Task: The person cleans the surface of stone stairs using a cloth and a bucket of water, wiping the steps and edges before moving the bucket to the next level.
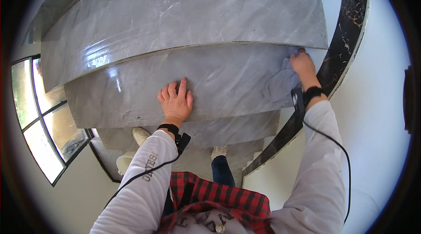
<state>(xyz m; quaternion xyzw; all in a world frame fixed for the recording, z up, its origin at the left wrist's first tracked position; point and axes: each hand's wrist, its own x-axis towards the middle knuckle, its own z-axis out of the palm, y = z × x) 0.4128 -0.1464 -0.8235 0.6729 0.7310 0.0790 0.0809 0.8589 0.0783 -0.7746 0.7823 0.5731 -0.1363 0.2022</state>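
My right hand [302,65] grips a grey-blue cloth [281,84] at the right end of a grey marble-look stair tread [220,76]. The cloth hangs back from my fingers and lies spread on the tread, close under the lip of the step above. Flat on the middle of the same tread rests my left hand [176,100], holding nothing, its fingers somewhat apart and the index finger stretched forward. Black straps with cabled devices circle both wrists.
Above rises another grey step [204,7]. Black marble skirting [342,43] runs along the white wall [371,102] at right. A black-framed window [41,115] is at left. Lower steps hold my shoes [140,135] and a white bucket [124,162], partly hidden by my left sleeve.
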